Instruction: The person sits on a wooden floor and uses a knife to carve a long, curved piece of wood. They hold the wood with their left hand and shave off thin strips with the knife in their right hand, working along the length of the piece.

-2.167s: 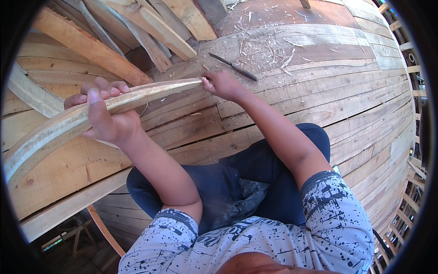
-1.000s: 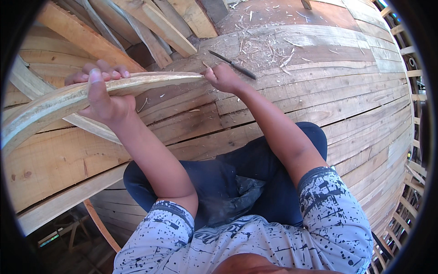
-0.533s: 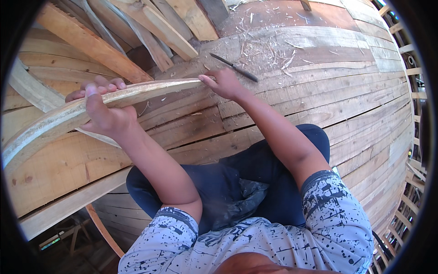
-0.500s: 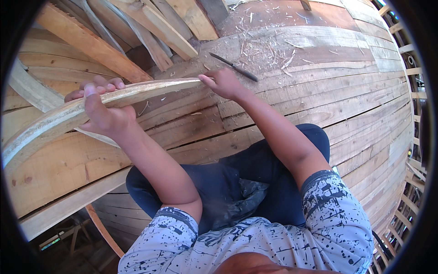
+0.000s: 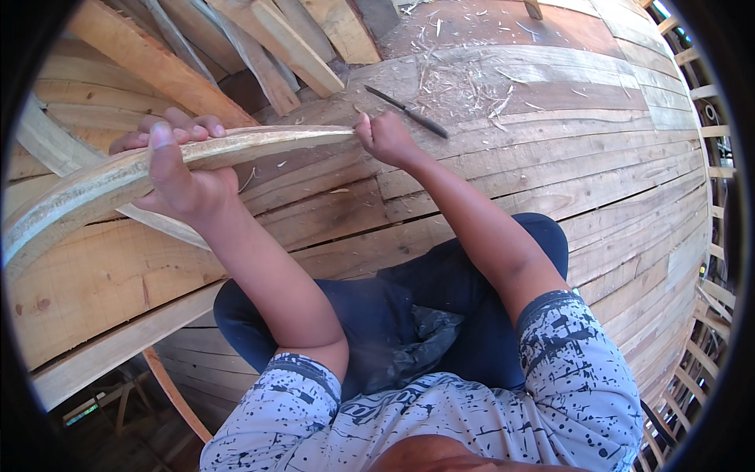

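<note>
A long curved wooden plank (image 5: 259,142) stretches from the left rim to a thin tip near the middle. My left hand (image 5: 182,167) grips its broader part, thumb on the near side and fingers over the far edge. At the thin end, my right hand (image 5: 385,140) is closed with thumb and fingers pinched at the tip; the fingertips are partly hidden. Just beyond the right hand, a dark, slim knife-like tool (image 5: 407,112) lies on the plank floor.
Wood shavings (image 5: 472,90) are scattered over the floorboards (image 5: 503,177) ahead. Several loose timbers (image 5: 157,67) lean at the upper left. Another curved strip (image 5: 59,141) passes under the plank. A gap (image 5: 118,409) drops away beyond the floor edge at lower left.
The plank's thin end has risen slightly in the picture. My right hand has shifted a little right and its fingers have curled tighter at the tip. My left hand keeps its grip.
</note>
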A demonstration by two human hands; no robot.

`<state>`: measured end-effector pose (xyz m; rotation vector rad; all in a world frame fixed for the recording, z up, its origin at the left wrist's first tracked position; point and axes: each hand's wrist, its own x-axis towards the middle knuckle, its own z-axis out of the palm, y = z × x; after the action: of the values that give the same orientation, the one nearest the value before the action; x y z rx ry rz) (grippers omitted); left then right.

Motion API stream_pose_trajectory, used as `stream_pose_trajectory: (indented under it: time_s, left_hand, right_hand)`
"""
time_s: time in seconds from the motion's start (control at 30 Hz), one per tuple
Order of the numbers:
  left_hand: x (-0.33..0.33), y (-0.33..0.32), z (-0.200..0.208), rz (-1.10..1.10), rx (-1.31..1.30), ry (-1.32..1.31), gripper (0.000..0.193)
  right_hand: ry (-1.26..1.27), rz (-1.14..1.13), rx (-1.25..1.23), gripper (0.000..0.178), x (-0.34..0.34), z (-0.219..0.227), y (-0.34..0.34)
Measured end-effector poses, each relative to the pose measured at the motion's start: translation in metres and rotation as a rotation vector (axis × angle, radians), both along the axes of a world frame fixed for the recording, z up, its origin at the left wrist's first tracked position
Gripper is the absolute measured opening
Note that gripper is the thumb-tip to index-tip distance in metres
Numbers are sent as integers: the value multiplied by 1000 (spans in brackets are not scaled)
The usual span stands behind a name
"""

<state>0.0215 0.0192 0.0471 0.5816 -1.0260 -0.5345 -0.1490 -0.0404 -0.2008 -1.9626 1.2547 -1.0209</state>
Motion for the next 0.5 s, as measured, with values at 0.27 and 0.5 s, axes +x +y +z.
stream_pose_trajectory:
  time_s: [0.27, 0.5]
  left_hand:
    - [15, -3, -6, 7, 16, 35, 21]
    - [29, 2, -12, 78, 51, 99, 19]
  right_hand:
    - [24, 20, 36, 52, 0, 6, 0]
    - [-15, 114, 169, 54, -9, 23, 12]
